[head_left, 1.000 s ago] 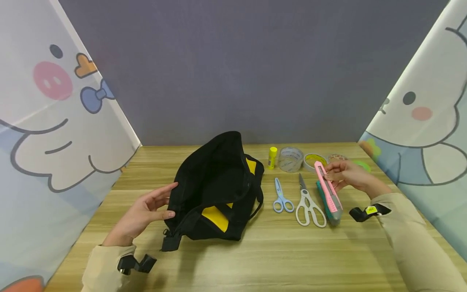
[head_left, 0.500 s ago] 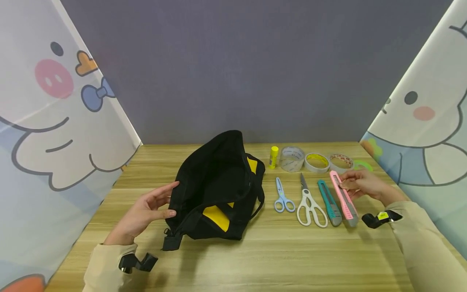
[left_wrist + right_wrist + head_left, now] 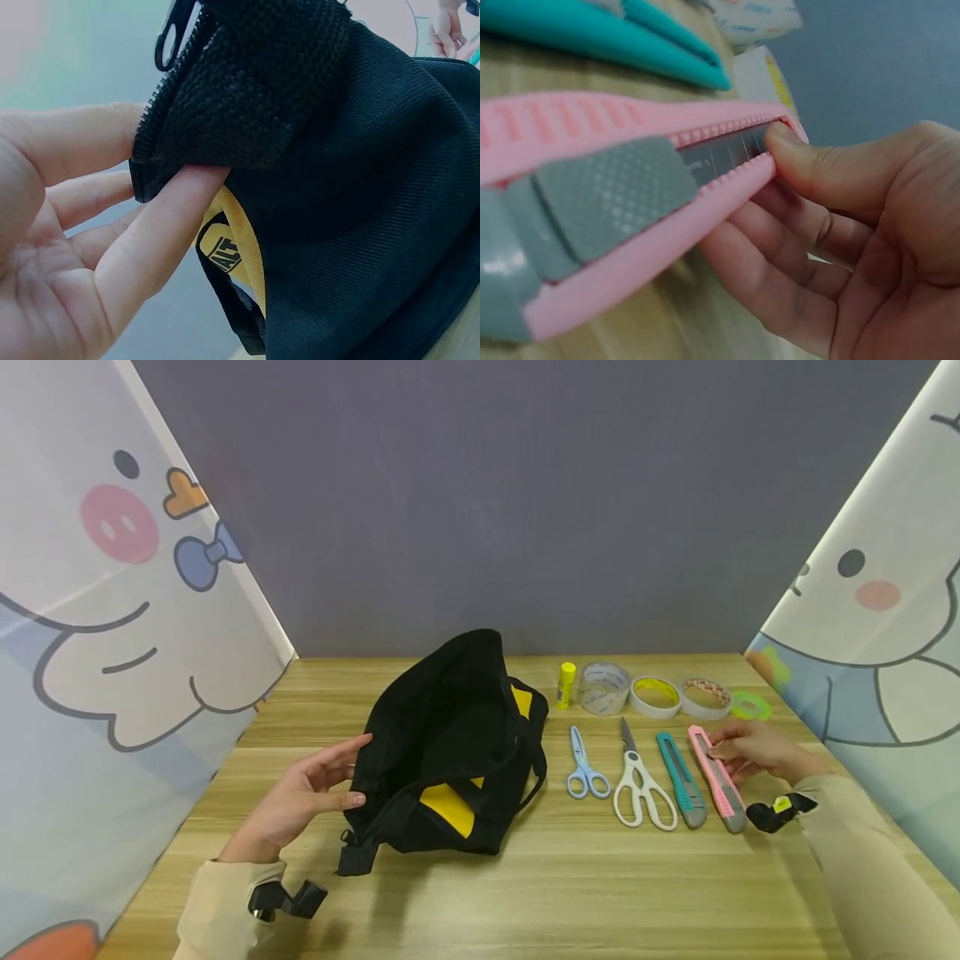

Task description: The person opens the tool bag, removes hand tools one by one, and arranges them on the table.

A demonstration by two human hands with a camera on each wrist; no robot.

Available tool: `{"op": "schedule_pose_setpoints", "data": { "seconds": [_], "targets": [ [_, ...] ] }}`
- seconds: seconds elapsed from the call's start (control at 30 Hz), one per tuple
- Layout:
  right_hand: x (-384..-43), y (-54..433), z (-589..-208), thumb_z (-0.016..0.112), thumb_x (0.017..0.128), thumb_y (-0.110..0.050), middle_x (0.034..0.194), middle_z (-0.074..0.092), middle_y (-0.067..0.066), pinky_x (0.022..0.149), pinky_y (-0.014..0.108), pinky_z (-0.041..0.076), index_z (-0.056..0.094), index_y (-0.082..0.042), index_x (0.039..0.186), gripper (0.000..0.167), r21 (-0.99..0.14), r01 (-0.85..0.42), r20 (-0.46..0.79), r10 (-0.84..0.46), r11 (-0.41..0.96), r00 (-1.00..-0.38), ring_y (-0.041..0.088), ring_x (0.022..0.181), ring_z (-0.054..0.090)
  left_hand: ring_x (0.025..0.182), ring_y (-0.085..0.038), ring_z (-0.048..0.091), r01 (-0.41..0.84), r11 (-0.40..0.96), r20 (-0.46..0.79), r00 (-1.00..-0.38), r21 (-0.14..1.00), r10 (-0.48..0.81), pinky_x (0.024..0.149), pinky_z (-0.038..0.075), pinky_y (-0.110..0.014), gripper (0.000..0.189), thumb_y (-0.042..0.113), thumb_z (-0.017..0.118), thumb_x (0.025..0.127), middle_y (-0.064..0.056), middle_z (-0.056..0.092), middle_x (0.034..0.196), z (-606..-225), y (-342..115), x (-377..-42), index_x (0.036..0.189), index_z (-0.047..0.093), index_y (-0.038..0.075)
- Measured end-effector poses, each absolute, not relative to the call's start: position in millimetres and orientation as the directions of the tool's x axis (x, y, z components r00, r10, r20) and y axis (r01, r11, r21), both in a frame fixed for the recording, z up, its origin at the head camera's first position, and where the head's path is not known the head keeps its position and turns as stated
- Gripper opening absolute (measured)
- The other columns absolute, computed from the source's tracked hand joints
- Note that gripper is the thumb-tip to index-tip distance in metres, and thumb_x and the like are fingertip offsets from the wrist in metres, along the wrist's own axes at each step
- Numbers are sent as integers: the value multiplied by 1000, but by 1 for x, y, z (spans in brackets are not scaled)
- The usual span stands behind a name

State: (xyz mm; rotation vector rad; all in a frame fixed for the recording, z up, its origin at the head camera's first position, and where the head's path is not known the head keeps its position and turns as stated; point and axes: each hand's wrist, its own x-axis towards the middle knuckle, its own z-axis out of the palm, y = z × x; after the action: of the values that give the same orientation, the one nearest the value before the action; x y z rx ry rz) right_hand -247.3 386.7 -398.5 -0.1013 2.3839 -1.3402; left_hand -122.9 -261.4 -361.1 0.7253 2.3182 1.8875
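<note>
My left hand (image 3: 311,793) pinches the zippered rim of a black bag (image 3: 360,165) between thumb and fingers. The bag (image 3: 450,727), with yellow panels, gapes open on the wooden table. At the right, my right hand (image 3: 761,752) holds a pink utility knife (image 3: 716,781) by its side, thumb near the blade slot. In the right wrist view the knife's grey slider (image 3: 615,199) and part of the blade inside its channel show. Just left of it lies a teal utility knife (image 3: 682,781), roughly parallel.
Light-blue scissors (image 3: 585,768) and white-handled scissors (image 3: 640,785) lie between bag and knives. Behind them stand a yellow glue stick (image 3: 566,685), clear tape (image 3: 603,687), white tape (image 3: 656,697), another roll (image 3: 707,697) and green tape (image 3: 750,705). A grey partition (image 3: 525,510) closes the back.
My right hand has carried the pink utility knife rightward from over the teal one and down to the table beside it. My left hand keeps its hold on the bag's rim.
</note>
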Motion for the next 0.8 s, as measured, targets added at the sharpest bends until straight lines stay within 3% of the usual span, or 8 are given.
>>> {"op": "schedule_pose_setpoints", "data": {
  "seconds": [0.27, 0.57, 0.8],
  "targets": [
    [-251, 382, -399, 62, 96, -6, 73, 63, 3, 57, 31, 57, 53, 23, 114, 35, -763, 102, -323, -240, 638, -916, 13, 62, 62, 110, -9, 56, 313, 149, 233, -887, 938, 398, 89, 49, -21, 70, -5, 71, 88, 17, 49, 139, -359, -261, -124, 151, 44, 8],
    [-249, 371, -392, 69, 90, -8, 72, 66, 4, 56, 38, 58, 60, 18, 110, 34, -689, 80, -306, -189, 720, -933, 19, 60, 64, 111, -9, 55, 304, 136, 230, -889, 943, 396, 88, 51, -22, 70, -6, 70, 88, 17, 49, 140, -358, -260, -123, 151, 44, 10],
    [-246, 371, -395, 67, 92, -10, 72, 64, 4, 58, 40, 58, 57, 17, 112, 35, -682, 86, -316, -187, 726, -930, 21, 62, 64, 107, -13, 60, 356, 64, 296, -853, 932, 430, 84, 53, -24, 71, -11, 66, 89, 4, 60, 129, -359, -261, -123, 153, 39, 7]
  ]
}}
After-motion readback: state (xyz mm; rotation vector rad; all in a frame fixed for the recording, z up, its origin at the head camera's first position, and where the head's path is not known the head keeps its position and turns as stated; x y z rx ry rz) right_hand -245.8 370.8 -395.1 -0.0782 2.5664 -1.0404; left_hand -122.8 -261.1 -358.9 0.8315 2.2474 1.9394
